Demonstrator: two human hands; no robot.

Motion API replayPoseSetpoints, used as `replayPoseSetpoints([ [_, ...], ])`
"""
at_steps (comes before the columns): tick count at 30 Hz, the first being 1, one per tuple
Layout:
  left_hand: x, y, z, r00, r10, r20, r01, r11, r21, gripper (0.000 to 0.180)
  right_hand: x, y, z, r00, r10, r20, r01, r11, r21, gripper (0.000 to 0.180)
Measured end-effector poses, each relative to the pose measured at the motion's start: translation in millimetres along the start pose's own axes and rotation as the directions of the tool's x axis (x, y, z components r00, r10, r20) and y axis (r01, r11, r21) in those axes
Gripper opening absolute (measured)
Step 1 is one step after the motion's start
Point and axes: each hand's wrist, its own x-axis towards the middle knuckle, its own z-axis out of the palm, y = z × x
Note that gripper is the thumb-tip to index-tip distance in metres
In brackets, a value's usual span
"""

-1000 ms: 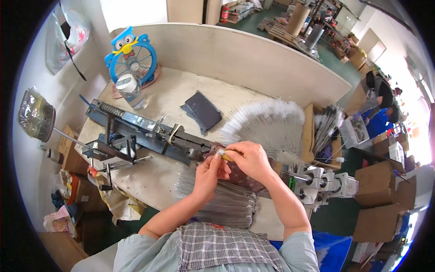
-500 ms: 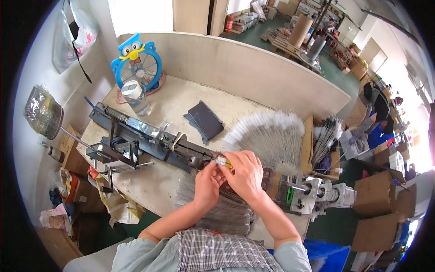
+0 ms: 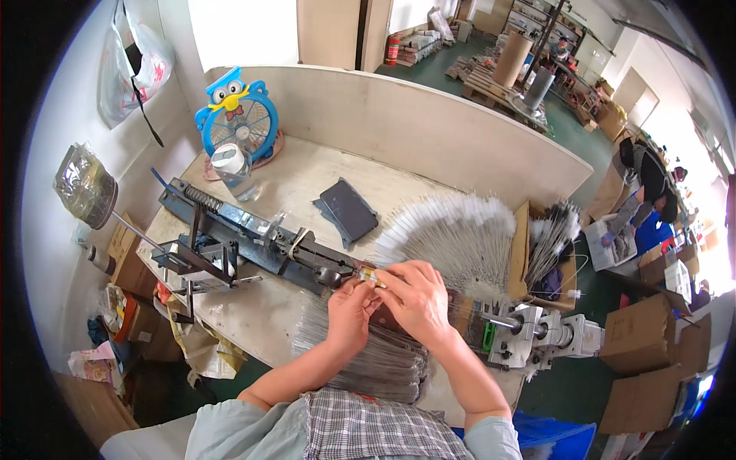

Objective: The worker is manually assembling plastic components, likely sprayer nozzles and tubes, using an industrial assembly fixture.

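My right hand (image 3: pixel 418 303) pinches a small yellow-and-white tube-shaped piece (image 3: pixel 371 277) at the end of a long dark metal jig (image 3: pixel 249 234). Close against it is my left hand (image 3: pixel 350 313), its thumb and fingers drawn together; whatever they pinch is too small to make out. Just beyond the left fingertips sits a round dark knob (image 3: pixel 330 276) on the jig. Beneath my forearms lies a thick bundle of thin metal wires (image 3: pixel 368 356). Past my right hand, a fan of white-tipped wire brushes (image 3: pixel 452 230) spreads over the table.
A phone (image 3: pixel 349 208) lies beyond the jig. A lidded clear jar (image 3: pixel 234 170) and a blue fan (image 3: pixel 239 123) stand at the back left. To the right are a cardboard box of brushes (image 3: pixel 548 261) and a grey metal clamping unit (image 3: pixel 537 337). A low partition (image 3: pixel 429 119) edges the table (image 3: pixel 307 172).
My right fingers have closed further over the yellow-and-white piece, so less of it shows. Both hands keep nearly the same place. The whole view has shifted slightly.
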Motion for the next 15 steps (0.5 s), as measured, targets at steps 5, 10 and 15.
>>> replayPoseSetpoints([
  [5,0.3,1.7,-10.2,0.999,-0.024,0.037,0.028,0.993,-0.113,0.007,4.8,-8.1,8.0,0.997,0.016,0.081,-0.015,1.000,-0.009,0.025],
  [10,1.0,1.4,-6.0,0.999,-0.042,0.000,0.042,0.981,-0.187,0.008,6.5,-7.7,2.8,0.998,0.007,0.066,-0.009,1.000,0.023,0.024],
  [15,0.7,-0.1,-5.7,1.000,-0.016,-0.020,0.013,0.991,-0.135,0.009,2.9,-7.3,-0.4,0.997,0.012,0.073,-0.010,1.000,-0.016,0.024],
])
